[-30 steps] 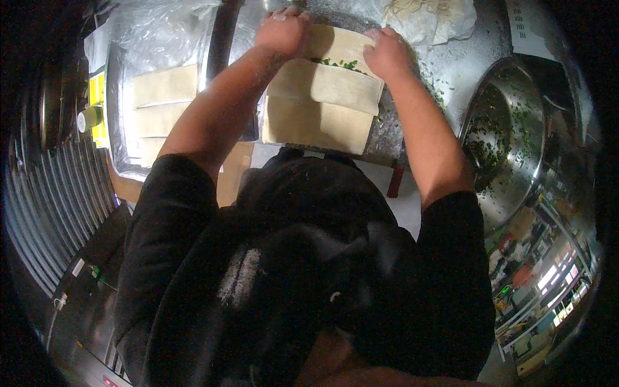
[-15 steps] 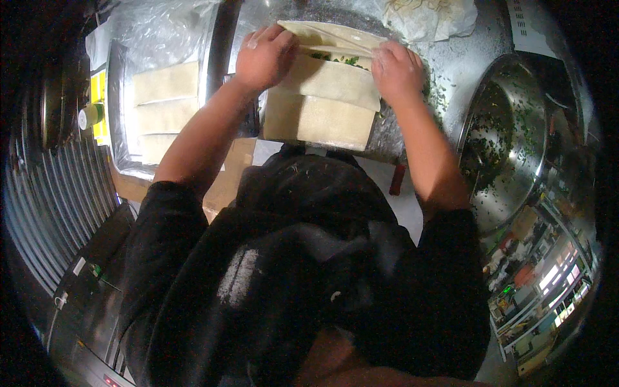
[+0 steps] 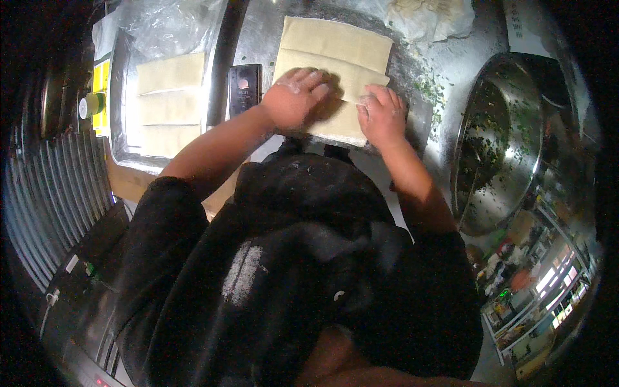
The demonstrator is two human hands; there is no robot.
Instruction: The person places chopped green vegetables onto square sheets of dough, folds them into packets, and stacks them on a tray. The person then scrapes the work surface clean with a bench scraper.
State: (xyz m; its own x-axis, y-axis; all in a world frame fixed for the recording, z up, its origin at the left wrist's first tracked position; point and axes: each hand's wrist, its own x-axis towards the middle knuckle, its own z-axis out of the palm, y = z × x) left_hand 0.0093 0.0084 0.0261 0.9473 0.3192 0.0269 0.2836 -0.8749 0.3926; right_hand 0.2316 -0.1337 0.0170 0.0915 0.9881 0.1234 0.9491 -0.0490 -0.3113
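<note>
Sheets of pale flat dough lie overlapping in front of me: a far dough sheet (image 3: 335, 40), a middle dough sheet (image 3: 351, 69) and a near dough sheet (image 3: 345, 122). Over the left part of the middle and near ones rests my left hand (image 3: 295, 97), its floury fingers stretched out and holding nothing. At the right side, my right hand (image 3: 385, 116) has its fingers bent and appears to pinch the near edge of the middle sheet. No filling shows at the far sheet now.
Left of the dough lies a black phone (image 3: 244, 89), then a plastic-lined tray (image 3: 118, 97) with several dough pieces (image 3: 169, 106). A large metal bowl (image 3: 516, 193) with chopped greens stands at the right. Scattered green bits (image 3: 433, 87) and a crumpled white cloth (image 3: 429, 19) lie beyond the dough.
The far sheet's raised flap has come down flat over the green filling. Both hands have moved nearer to me, from the far sheet to the border of the middle and near sheets.
</note>
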